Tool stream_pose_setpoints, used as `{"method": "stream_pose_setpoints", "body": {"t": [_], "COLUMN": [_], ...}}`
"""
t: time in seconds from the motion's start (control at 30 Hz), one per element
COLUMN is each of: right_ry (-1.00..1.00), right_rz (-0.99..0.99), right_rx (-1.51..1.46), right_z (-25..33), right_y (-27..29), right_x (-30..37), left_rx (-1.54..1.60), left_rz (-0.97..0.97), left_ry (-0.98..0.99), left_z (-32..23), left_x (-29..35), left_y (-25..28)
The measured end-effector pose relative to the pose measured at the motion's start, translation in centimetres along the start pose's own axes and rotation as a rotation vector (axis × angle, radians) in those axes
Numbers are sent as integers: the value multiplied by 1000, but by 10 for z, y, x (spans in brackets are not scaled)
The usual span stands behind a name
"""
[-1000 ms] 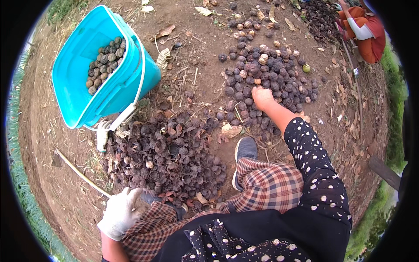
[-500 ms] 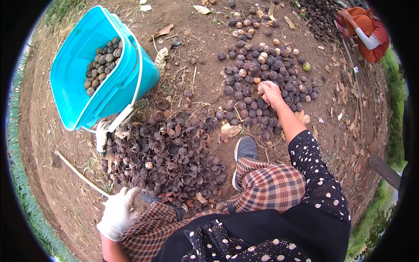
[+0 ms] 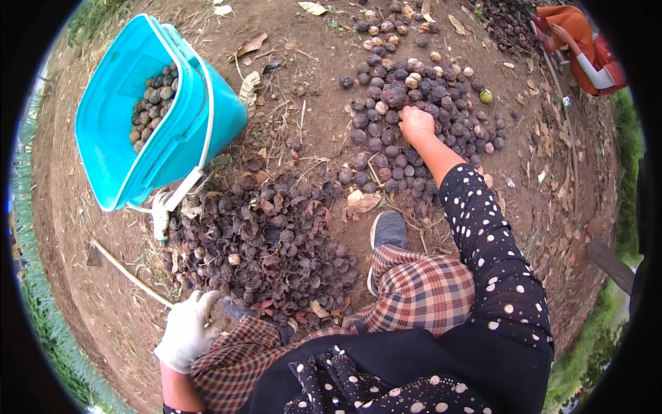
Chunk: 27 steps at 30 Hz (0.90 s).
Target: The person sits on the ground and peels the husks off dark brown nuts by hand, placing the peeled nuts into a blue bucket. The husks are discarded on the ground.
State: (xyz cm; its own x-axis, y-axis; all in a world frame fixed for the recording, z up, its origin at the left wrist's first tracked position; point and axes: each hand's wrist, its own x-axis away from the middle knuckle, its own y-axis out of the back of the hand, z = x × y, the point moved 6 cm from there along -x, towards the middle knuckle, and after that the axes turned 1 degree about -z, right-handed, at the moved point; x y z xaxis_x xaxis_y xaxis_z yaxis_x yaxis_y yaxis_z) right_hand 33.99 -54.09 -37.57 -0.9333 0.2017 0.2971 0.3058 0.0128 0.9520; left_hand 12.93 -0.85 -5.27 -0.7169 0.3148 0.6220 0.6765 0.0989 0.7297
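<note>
My right hand (image 3: 417,125), bare, reaches into a pile of dark-husked walnuts (image 3: 386,150) at the upper middle. Its fingers are bent together and point down, so what they grip is hidden. Paler bare walnuts (image 3: 413,81) lie among the dark ones. Beside my left knee is my left hand (image 3: 186,332) in a white glove, its fingers loosely curled and apart, with nothing seen in them. Just past it lies a wooden-handled tool (image 3: 131,271), its handle ending close to the glove. A heap of dark broken husks (image 3: 269,241) spreads between the two hands.
A tilted blue bucket (image 3: 221,103) at upper left holds several walnuts (image 3: 153,103). A white glove (image 3: 160,219) lies by its handle. One green-husked fruit (image 3: 486,96) sits at the pile's right edge. Another person (image 3: 579,52) crouches at upper right near a long stick (image 3: 562,131).
My right hand has moved slightly left and farther into the pile; the pale walnut at its fingertips no longer shows. My left hand has hardly moved. The view has shifted slightly.
</note>
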Motion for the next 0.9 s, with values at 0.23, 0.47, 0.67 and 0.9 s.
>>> {"method": "stream_pose_setpoints", "body": {"t": [0.23,0.47,0.67,0.9], "right_ry": [-135,-119,-97,117], "right_rz": [-40,452,231,212], "right_rx": [-234,-2188,-1821,273], "right_z": [-14,-91,-74,16], "right_y": [13,-32,27,12], "right_x": [3,63,63,10], "left_rx": [-24,-46,6,-18], "left_rz": [40,-10,3,4], "left_ry": [15,-6,-8,-20], "left_z": [4,9,4,-6], "left_x": [-2,1,-5,-12], "left_y": [-6,-7,-6,3]}}
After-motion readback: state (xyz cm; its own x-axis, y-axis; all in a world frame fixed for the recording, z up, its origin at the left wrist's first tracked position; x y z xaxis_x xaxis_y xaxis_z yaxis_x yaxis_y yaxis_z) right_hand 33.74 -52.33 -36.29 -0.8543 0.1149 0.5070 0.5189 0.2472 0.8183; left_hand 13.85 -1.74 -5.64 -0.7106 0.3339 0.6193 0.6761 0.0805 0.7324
